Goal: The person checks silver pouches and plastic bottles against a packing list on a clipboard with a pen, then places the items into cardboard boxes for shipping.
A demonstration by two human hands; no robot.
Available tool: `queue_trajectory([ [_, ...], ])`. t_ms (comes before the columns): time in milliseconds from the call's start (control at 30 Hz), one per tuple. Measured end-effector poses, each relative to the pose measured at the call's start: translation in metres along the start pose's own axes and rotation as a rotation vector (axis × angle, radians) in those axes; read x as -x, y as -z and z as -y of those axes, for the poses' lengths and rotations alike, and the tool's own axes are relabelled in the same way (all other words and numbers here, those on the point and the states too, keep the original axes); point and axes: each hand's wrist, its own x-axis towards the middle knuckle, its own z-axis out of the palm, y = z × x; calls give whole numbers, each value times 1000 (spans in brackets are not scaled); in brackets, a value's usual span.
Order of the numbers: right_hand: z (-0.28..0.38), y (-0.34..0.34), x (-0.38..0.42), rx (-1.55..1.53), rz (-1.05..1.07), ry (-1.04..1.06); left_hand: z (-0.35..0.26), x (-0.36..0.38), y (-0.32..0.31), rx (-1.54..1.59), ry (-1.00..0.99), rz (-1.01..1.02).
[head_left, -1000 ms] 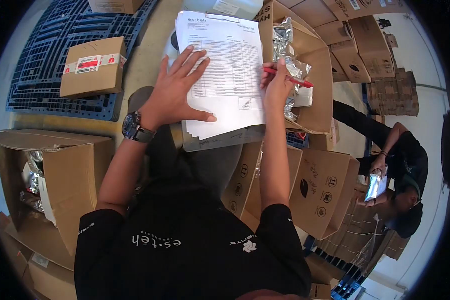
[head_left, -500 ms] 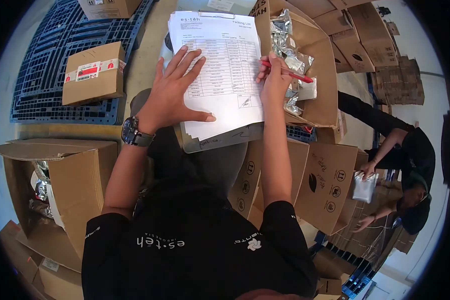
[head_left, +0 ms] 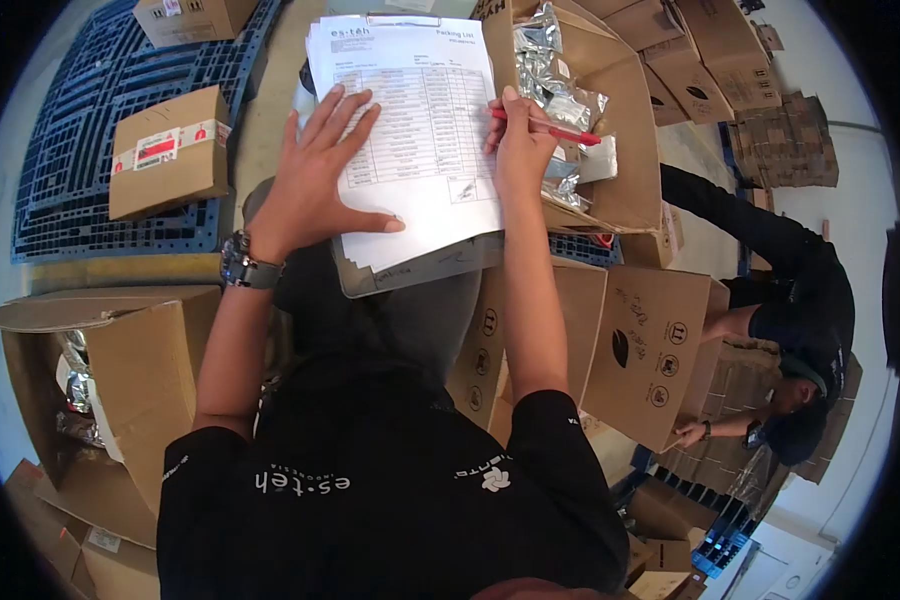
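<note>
A stack of printed packing list sheets lies on a clipboard, whose metal clip sits at the top edge. My left hand rests flat across the left side of the top sheet, fingers and thumb spread. A wristwatch is on that wrist. In my right hand a red pen is pinched, held at the right edge of the sheet beside the table columns. A signature mark shows in a small box low on the page.
Right of the clipboard stands an open carton of silver foil packs. A taped box sits on a blue pallet. Another open carton is at lower left. At right, a co-worker bends over a carton.
The view has shifted slightly, moving the clipboard and both hands left in the picture. The co-worker's silver pack is out of sight, with an arm now reaching behind the carton.
</note>
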Motion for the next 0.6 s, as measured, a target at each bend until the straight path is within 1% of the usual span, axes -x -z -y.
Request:
queue_trajectory([
  [167, 3, -5, 2, 91, -8, 46, -2, -1, 2, -4, 1, 5],
  [333, -2, -4, 4, 83, -68, 97, -6, -2, 7, -13, 32, 58],
  [400, -4, -5, 4, 191, -73, 198, -6, -2, 7, -23, 36, 59],
  [500, -2, -7, 6, 164, -76, 163, -6, 0, 6, -29, 40, 58],
  [567, -6, -4, 1, 141, -52, 178, -6, 0, 6, -34, 43, 51],
  [600, -9, -2, 0, 74, -64, 162, -6, 0, 6, -26, 42, 52],
])
